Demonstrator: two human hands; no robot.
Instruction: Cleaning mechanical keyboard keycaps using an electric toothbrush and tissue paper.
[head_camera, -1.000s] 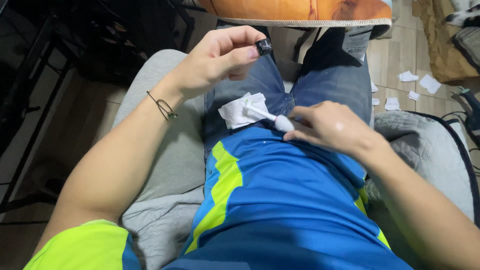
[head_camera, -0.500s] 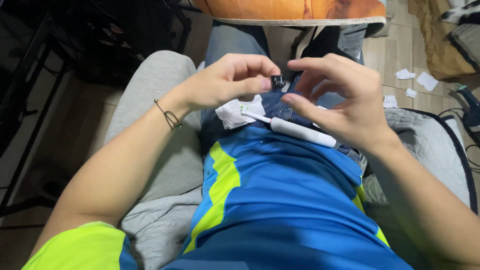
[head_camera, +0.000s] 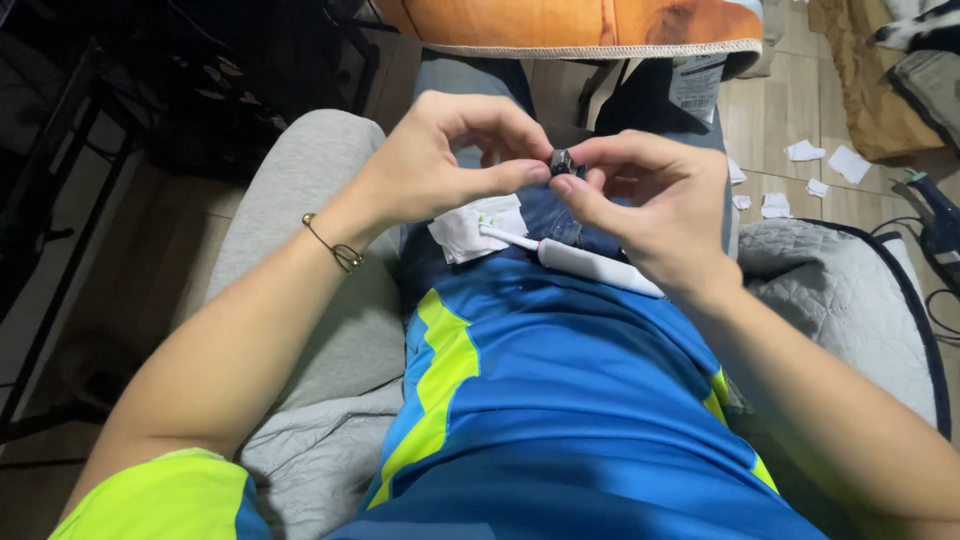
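Since a moment ago, the right hand (head_camera: 650, 200) has closed in on the small black part (head_camera: 562, 160). Fingertips of the left hand (head_camera: 440, 160) and right hand pinch it between them, above the white electric toothbrush (head_camera: 590, 265).

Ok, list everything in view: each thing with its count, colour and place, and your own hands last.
small black boxy part: one, black, pinched between the fingertips of both hands above the lap
white slim pen-shaped tool: one, white, lying across the lap on the jeans
white folded paper wipe: one, white, on the lap under the tool's tip
white paper scraps: several, white, on the tiled floor at upper right
orange cushion: one, orange, at the top edge
grey quilted seat pad: one, grey, right of the person
thin cord bracelet: one, dark, on the left wrist
left hand: one, gripping the black part
right hand: one, gripping the same part
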